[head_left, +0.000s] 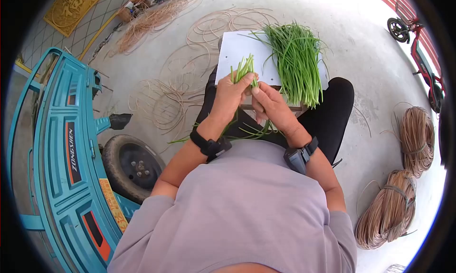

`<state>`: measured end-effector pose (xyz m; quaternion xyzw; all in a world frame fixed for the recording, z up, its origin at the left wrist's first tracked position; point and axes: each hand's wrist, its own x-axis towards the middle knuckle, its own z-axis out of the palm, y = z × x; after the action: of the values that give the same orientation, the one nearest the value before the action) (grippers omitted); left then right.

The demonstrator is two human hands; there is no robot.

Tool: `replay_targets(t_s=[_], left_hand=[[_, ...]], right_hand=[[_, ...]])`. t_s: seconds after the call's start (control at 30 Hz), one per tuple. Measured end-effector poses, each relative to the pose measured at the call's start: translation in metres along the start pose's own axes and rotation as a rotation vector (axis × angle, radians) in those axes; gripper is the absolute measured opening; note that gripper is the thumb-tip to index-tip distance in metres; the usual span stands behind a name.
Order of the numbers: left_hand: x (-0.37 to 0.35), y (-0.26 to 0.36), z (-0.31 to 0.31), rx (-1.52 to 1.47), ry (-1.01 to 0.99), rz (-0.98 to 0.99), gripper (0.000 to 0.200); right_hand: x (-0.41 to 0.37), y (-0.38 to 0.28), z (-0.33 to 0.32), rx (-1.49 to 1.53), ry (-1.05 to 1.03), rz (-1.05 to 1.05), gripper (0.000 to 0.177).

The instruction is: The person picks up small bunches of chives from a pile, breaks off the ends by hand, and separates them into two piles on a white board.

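My left hand [230,97] is closed round a small bunch of garlic chives [244,66], whose pale cut ends point up and away from me. Their green leaves hang below my hands over my lap. Against the bunch's right side, my right hand [273,106] is closed, thumb and fingers pinching some of the stems; its fingertips are partly hidden. Just beyond my hands, a white board [232,47] rests on a low stand. A large pile of garlic chives [297,59] lies over its right half, stem ends toward me.
A teal cargo vehicle [61,140] with a black wheel [135,166] stands at my left. Loose coils of thin cane-like strands [166,104] spread over the floor ahead. Tied bundles [392,209] lie at the right, with a red bike [420,59] farther back.
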<state>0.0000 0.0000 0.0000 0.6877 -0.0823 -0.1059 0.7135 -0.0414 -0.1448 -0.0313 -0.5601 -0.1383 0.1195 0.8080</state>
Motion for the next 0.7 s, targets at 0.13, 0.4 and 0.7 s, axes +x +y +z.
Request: replay_targets(t_s=[0.13,0.4,0.7], left_hand=[[-0.001,0.002,0.003,0.006,-0.02,0.016,0.023],[-0.003,0.003,0.004,0.069,-0.113,0.02,0.03],[0.004,-0.001,-0.005,-0.092,-0.18,0.072,0.036]], right_hand=[[0.003,0.007,-0.002,-0.029,-0.034,0.006,0.029],[0.002,0.008,0.0,-0.011,0.001,-0.031,0.028],[0.002,0.006,0.002,-0.036,-0.002,-0.001,0.031]])
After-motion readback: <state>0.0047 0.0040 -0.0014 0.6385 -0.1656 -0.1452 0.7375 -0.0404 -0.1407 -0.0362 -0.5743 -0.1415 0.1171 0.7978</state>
